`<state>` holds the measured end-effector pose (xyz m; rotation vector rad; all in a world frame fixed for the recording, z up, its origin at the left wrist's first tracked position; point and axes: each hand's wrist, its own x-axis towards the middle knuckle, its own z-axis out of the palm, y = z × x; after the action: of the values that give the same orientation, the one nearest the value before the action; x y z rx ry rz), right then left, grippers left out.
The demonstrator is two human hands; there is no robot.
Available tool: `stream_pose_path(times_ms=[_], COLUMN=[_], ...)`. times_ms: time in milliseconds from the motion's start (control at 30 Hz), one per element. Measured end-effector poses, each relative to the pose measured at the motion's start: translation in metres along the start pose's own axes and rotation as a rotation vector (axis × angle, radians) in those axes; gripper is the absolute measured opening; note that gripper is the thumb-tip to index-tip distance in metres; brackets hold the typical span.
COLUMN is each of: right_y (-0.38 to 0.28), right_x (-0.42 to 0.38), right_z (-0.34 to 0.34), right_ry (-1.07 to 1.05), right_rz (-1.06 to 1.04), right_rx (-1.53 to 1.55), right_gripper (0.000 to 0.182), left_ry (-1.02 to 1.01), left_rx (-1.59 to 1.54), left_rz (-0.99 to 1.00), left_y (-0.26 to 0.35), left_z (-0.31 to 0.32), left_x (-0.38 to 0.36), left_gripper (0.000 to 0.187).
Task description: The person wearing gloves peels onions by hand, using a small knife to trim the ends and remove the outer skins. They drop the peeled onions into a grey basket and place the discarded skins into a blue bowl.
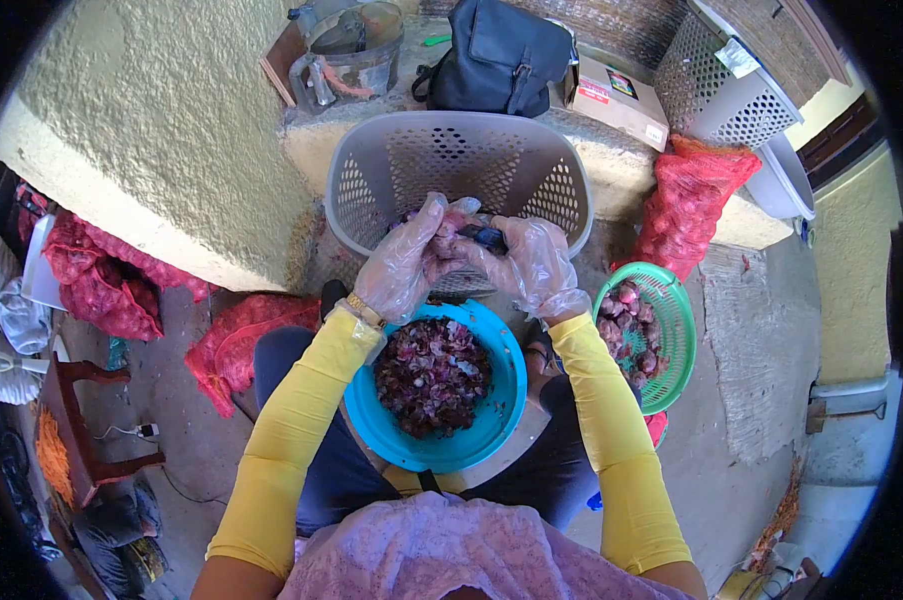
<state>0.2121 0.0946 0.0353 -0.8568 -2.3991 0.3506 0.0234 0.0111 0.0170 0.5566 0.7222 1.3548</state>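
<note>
Both hands wear clear plastic gloves and meet above the near side of a grey perforated basket (561, 160). My left hand (408, 262) is closed around a purplish red onion (449, 243), mostly covered by the fingers. Closed too, my right hand (543, 262) grips what looks like a small dark-handled knife (484, 237); its blade is hidden. Just below the hands, between the knees, sits a turquoise basin (508, 400) with a heap of dark onion skins (431, 375). To the right, a green colander (679, 345) holds several red onions (626, 325).
A red mesh sack (691, 200) stands at right; more sacks (101, 275) lie at left, one (246, 340) near my leg. Behind the basket, a ledge carries a black backpack (501, 60), a cardboard box (616, 100) and a clear bucket (356, 50). A wooden stool (81, 430) is at left.
</note>
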Motion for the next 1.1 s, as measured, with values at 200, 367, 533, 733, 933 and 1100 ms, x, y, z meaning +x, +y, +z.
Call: stream_pose_path(times_ms=[200,367,533,733,933,1100], right_y=[-0.003,-0.01,-0.005,-0.005,0.0,0.003], right_x=[0.001,0.003,0.001,0.001,0.002,0.0], right_z=[-0.003,-0.01,-0.006,-0.008,-0.006,-0.005], right_ry=[-0.009,-0.04,-0.042,-0.095,-0.18,-0.141], right_rz=[0.019,0.034,0.005,-0.004,-0.005,-0.038], right_rx=[0.018,0.049,0.049,0.069,0.094,0.046], right_gripper=[0.048,0.047,0.048,0.046,0.047,0.049], left_ry=[-0.005,-0.003,0.008,0.002,-0.001,0.017], left_rx=[-0.001,0.011,-0.033,-0.006,0.074,0.046], left_rz=[-0.001,-0.008,0.01,0.007,-0.003,0.003], left_y=[-0.001,-0.001,0.001,-0.001,0.0,-0.001], left_z=[-0.004,-0.001,0.002,0.001,0.001,0.0], left_x=[0.003,0.001,-0.001,-0.001,-0.002,-0.001], left_gripper=[0.06,0.063,0.06,0.061,0.062,0.062])
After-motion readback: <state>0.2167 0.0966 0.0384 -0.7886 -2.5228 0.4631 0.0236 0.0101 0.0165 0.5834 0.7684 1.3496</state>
